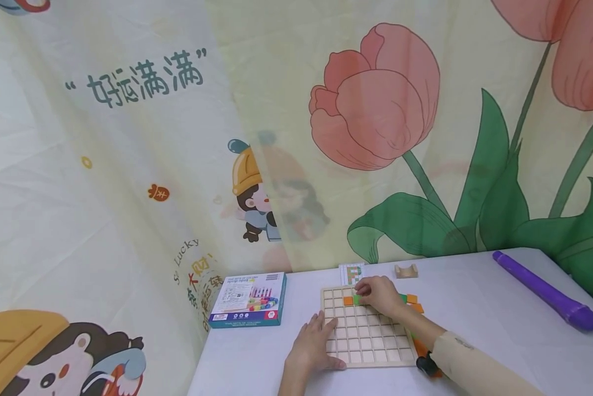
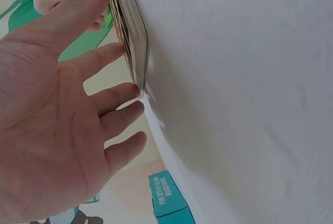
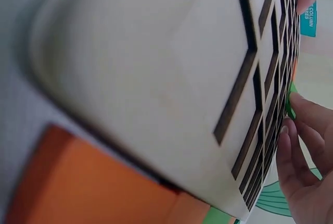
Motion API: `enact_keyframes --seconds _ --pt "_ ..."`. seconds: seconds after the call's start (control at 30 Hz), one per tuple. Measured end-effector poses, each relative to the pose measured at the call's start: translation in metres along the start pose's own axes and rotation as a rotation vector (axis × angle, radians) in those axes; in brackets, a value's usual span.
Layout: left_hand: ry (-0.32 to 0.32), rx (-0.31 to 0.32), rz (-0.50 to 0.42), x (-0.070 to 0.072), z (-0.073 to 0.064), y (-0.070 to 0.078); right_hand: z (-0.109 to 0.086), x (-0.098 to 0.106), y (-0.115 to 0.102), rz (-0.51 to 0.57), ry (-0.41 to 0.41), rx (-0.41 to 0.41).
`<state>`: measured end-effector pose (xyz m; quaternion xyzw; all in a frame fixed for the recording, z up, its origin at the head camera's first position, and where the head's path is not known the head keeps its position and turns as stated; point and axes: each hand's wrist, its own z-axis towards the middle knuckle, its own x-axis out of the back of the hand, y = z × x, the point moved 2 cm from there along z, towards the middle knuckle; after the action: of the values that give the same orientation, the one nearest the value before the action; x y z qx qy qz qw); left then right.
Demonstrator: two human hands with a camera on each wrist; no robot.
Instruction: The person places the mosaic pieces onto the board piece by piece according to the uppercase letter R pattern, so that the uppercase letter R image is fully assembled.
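A wooden grid board (image 1: pixel 360 335) lies flat on the table, with an orange tile (image 1: pixel 348 301) and a green tile (image 1: pixel 357 300) in one of its upper rows. My right hand (image 1: pixel 379 294) is over that row. In the right wrist view its thumb and fingertips pinch a green tile (image 3: pixel 291 107) at the board's far side. My left hand (image 1: pixel 312 344) rests along the board's left edge with its fingers spread. The left wrist view shows the fingertips touching the side of the board (image 2: pixel 136 36).
Orange and green blocks (image 1: pixel 417 308) line the board's right side, partly behind my right forearm. A pattern card (image 1: pixel 352 273) and a small wooden holder (image 1: pixel 406 271) lie beyond the board. To the left is a teal box (image 1: pixel 249 300); a purple stick (image 1: pixel 546 290) lies far right.
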<state>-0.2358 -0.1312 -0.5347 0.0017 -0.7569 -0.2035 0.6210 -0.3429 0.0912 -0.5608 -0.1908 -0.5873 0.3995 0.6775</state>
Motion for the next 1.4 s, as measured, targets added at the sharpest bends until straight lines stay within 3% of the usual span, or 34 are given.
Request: enact_keyframes --seconds 0.23,0.53,0.9,1.1,1.4 --pt "0.002 0.009 -0.023 0.001 0.002 0.0 0.0 -0.001 0.004 -0.015 0.03 0.019" --pt "0.003 -0.009 -0.008 0.0 0.001 -0.001 -0.003 0.005 0.007 0.027 -0.001 0.013" --pt "0.001 0.004 -0.015 -0.001 0.002 0.0 -0.013 0.029 0.016 0.055 0.049 0.032" --pt "0.005 0.005 -0.021 0.0 0.001 0.0 -0.018 0.046 0.023 0.077 0.064 -0.009" --pt "-0.001 -0.004 -0.019 0.0 0.0 0.0 -0.029 0.069 0.032 0.028 0.103 -0.038"
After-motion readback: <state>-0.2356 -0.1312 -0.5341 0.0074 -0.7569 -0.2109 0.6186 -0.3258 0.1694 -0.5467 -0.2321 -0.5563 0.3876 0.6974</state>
